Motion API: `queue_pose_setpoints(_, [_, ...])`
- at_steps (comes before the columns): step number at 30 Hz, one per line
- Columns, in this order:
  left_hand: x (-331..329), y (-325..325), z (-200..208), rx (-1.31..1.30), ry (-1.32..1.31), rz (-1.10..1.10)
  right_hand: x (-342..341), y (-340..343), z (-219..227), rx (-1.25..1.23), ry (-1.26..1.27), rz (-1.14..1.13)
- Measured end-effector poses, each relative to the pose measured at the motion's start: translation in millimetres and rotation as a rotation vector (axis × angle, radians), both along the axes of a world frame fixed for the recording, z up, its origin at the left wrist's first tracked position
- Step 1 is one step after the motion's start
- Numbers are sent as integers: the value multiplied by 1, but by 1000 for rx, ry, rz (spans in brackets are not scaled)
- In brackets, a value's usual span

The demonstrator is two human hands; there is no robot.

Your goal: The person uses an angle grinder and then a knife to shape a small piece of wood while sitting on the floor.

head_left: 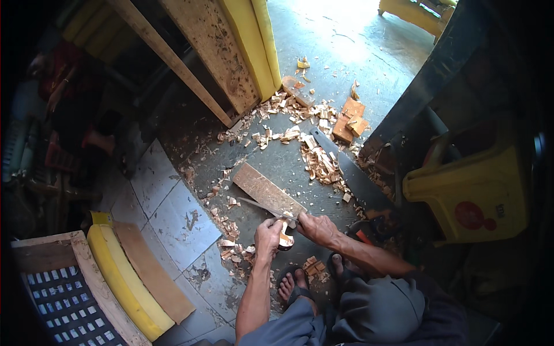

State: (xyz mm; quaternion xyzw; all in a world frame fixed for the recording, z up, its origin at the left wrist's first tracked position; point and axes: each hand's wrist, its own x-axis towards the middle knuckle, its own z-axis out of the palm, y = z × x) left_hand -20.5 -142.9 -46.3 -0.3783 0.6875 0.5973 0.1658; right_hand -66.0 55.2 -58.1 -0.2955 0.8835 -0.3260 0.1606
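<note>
Low over the floor, in front of my sandalled feet, both of my hands are close together. My left hand (268,237) is closed around a pale carved piece of wood (285,237) with a darker orange patch. My right hand (317,228) grips a tool with a long narrow metal blade (261,205); its handle is hidden in the fist. The blade crosses above the carved wood and points away to the left; its exact kind cannot be made out. Just beyond the hands a flat wooden board (268,187) lies on the floor.
Wood chips (317,158) litter the floor. A handsaw (345,167) lies right of the board, near reddish wood blocks (348,120). A yellow stool (467,196) stands at right. Yellow-padded wooden frames (248,46) stand far left; a padded strip (124,277) lies near left.
</note>
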Motion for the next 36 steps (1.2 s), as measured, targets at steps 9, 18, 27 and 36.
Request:
queue_pose_setpoints(9, [-7,13,10,-101,4,-65,-9,6,-17,88,-33,-72])
queue_pose_setpoints(18, [-5,11,10,-267,60,-129,-9,6,7,18,-22,-8])
queue_pose_setpoints(27, [-5,12,18,-287,16,-172,0,6,-5,-64,3,21])
queue_pose_setpoints(36, [-3,14,24,-343,30,-194,-4,-2,16,91,-29,9])
